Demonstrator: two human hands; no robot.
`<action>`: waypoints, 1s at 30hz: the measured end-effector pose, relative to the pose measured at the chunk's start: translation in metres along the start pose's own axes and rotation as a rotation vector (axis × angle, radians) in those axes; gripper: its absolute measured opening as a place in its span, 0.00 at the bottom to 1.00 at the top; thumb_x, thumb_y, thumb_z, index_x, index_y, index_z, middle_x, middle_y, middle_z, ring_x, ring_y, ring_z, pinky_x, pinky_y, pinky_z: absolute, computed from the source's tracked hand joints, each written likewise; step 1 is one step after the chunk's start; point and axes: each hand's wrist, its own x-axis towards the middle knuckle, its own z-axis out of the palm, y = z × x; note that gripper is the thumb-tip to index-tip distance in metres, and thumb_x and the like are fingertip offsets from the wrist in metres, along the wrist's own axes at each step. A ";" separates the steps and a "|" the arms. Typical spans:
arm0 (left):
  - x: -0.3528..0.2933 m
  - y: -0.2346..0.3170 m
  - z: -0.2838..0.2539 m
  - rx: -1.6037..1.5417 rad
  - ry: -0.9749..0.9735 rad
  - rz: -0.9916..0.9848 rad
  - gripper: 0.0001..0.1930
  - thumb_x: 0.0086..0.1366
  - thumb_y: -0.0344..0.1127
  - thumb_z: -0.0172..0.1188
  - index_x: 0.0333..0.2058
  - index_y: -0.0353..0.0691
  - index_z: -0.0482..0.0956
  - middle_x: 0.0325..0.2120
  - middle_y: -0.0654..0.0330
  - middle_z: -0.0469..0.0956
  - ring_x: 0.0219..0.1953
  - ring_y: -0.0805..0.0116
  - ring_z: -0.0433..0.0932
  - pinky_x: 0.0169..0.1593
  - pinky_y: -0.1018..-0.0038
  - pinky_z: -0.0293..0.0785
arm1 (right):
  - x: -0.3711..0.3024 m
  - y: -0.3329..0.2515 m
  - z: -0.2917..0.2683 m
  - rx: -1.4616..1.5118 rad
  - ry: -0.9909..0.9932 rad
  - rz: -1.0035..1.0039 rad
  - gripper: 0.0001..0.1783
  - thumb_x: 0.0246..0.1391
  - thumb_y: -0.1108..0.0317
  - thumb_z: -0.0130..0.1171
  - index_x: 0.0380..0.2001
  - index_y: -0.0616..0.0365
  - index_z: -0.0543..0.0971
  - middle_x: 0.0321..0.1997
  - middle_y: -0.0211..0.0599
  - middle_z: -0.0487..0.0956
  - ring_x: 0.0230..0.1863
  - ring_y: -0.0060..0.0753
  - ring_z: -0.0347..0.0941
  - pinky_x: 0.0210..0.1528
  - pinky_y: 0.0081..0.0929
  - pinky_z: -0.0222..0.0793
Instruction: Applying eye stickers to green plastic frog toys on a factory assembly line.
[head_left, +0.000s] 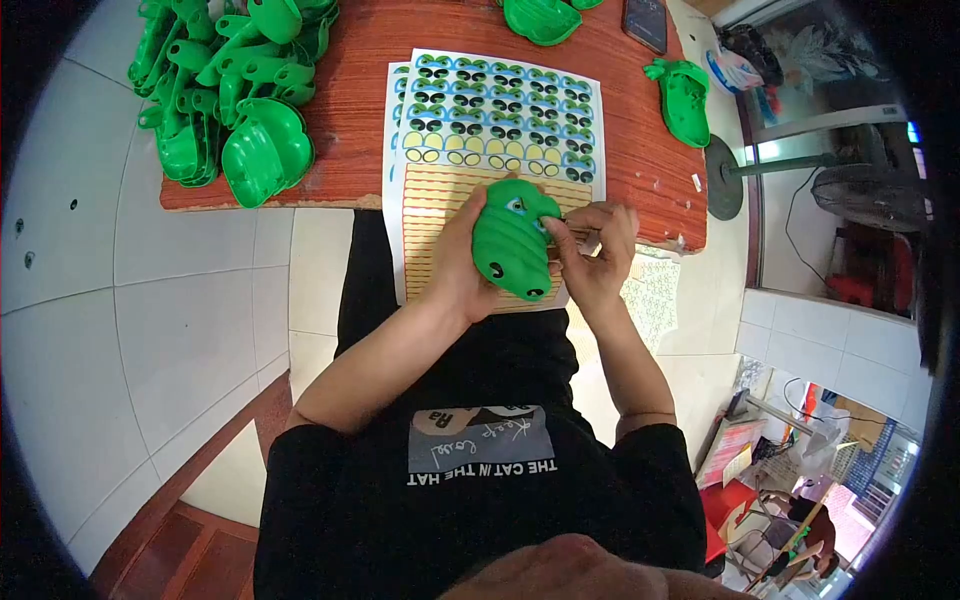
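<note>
My left hand point(464, 262) is wrapped round the side of a green plastic toy crocodile head point(505, 245), holding it above the table's near edge. Dark nostril marks show at its lower end, and a blue-and-white eye sticker point(516, 206) sits near its top. At the other eye, my right hand point(598, 250) has its thumb against the head and its fingers curled beside it; the thumb partly covers that eye. Beneath both hands lies a sticker sheet point(425, 205) with rows of green eyes, yellow ovals and striped strips. Another sheet point(392, 180) peeks out at its left.
On the red-brown wooden table point(350, 100), a heap of green plastic parts point(235, 75) stands at the far left. Another green shell point(686, 103) and a phone point(645, 24) lie right. Beyond are a fan point(870, 195) and, lower right, another person point(808, 535).
</note>
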 end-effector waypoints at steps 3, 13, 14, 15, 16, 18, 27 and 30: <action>0.000 0.002 -0.001 -0.058 0.013 -0.005 0.23 0.64 0.51 0.37 0.54 0.48 0.61 0.51 0.58 0.65 0.51 0.59 0.66 0.46 0.53 0.68 | -0.002 -0.007 0.000 -0.216 0.007 -0.094 0.18 0.30 0.68 0.70 0.27 0.55 0.73 0.27 0.33 0.70 0.30 0.33 0.63 0.32 0.28 0.53; -0.065 0.038 0.017 0.752 -0.206 0.461 0.20 0.64 0.43 0.43 0.49 0.35 0.65 0.45 0.54 0.69 0.49 0.65 0.67 0.49 0.71 0.64 | -0.007 0.015 -0.032 0.107 0.128 0.155 0.34 0.45 0.46 0.56 0.44 0.66 0.64 0.41 0.43 0.64 0.39 0.33 0.57 0.39 0.25 0.56; -0.067 0.047 0.015 0.902 -0.286 0.822 0.18 0.63 0.38 0.44 0.48 0.33 0.66 0.48 0.53 0.66 0.52 0.63 0.64 0.53 0.69 0.60 | -0.008 0.016 -0.035 0.129 0.141 0.174 0.34 0.46 0.46 0.55 0.44 0.66 0.64 0.41 0.43 0.64 0.39 0.33 0.57 0.39 0.26 0.56; -0.069 0.064 0.009 1.051 -0.241 1.022 0.20 0.60 0.40 0.47 0.47 0.31 0.66 0.50 0.52 0.64 0.52 0.61 0.63 0.54 0.65 0.59 | -0.009 0.020 -0.038 0.100 0.133 0.164 0.33 0.47 0.46 0.55 0.45 0.66 0.64 0.42 0.41 0.65 0.39 0.33 0.57 0.40 0.25 0.56; -0.076 0.083 0.003 1.163 -0.140 1.212 0.24 0.58 0.44 0.51 0.47 0.31 0.67 0.49 0.50 0.66 0.52 0.58 0.65 0.55 0.62 0.58 | -0.010 0.022 -0.038 0.107 0.131 0.157 0.33 0.47 0.46 0.55 0.45 0.66 0.64 0.42 0.41 0.65 0.39 0.33 0.57 0.40 0.25 0.56; -0.093 0.126 -0.003 1.677 0.083 1.513 0.23 0.55 0.42 0.54 0.45 0.32 0.69 0.43 0.48 0.71 0.49 0.54 0.68 0.55 0.59 0.57 | -0.009 0.021 -0.040 0.076 0.107 0.161 0.32 0.48 0.47 0.54 0.45 0.65 0.65 0.43 0.41 0.66 0.40 0.33 0.57 0.40 0.25 0.56; -0.123 0.189 -0.046 1.298 0.622 1.881 0.17 0.59 0.34 0.51 0.45 0.31 0.69 0.49 0.50 0.65 0.50 0.60 0.66 0.54 0.65 0.60 | -0.005 0.026 -0.039 0.068 0.094 0.134 0.22 0.46 0.61 0.54 0.42 0.65 0.67 0.42 0.42 0.68 0.40 0.33 0.57 0.54 0.35 0.46; -0.135 0.189 -0.067 1.308 0.711 1.850 0.17 0.61 0.31 0.49 0.49 0.32 0.65 0.53 0.53 0.60 0.51 0.62 0.64 0.53 0.67 0.61 | -0.004 0.026 -0.040 0.072 0.082 0.144 0.22 0.48 0.59 0.51 0.41 0.65 0.67 0.42 0.42 0.68 0.39 0.34 0.57 0.53 0.34 0.47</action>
